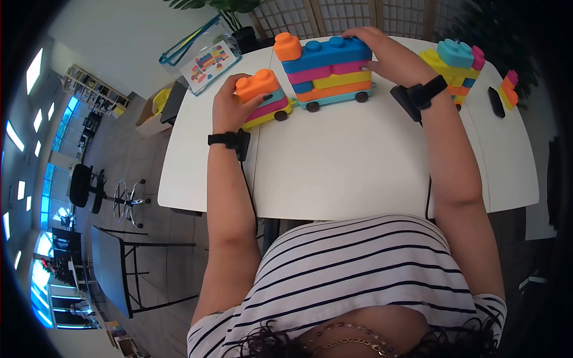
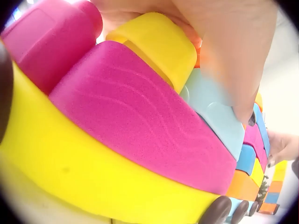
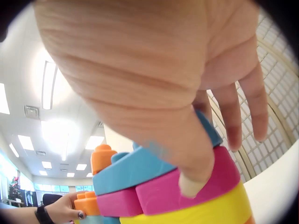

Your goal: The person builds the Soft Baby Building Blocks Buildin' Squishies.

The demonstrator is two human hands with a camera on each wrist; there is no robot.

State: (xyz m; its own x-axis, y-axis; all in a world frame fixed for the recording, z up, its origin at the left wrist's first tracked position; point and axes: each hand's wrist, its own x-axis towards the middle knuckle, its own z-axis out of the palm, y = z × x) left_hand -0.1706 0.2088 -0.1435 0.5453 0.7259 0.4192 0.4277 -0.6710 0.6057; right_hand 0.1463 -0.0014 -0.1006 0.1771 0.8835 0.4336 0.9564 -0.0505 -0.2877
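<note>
My left hand (image 1: 228, 107) grips a small toy block wagon (image 1: 279, 106) at the table's far left, thumb on the near side. An orange block tops it, over light blue and magenta blocks on a yellow wheeled base (image 2: 93, 158). Magenta and yellow blocks (image 2: 156, 49) show at its other end in the left wrist view. My right hand (image 1: 388, 56) holds the right end of a taller wagon (image 1: 328, 79), its thumb against a magenta block (image 3: 161, 193). That wagon carries a long blue block and an orange one on top. The two wagons stand end to end, close together.
A third block stack (image 1: 456, 56) stands to the right, with a small pink, orange and yellow piece (image 1: 509, 89) and a black object (image 1: 496, 102) beyond it. At the back left are a picture card (image 1: 209, 65) and a clear bag. The white table (image 1: 340, 161) has a seam.
</note>
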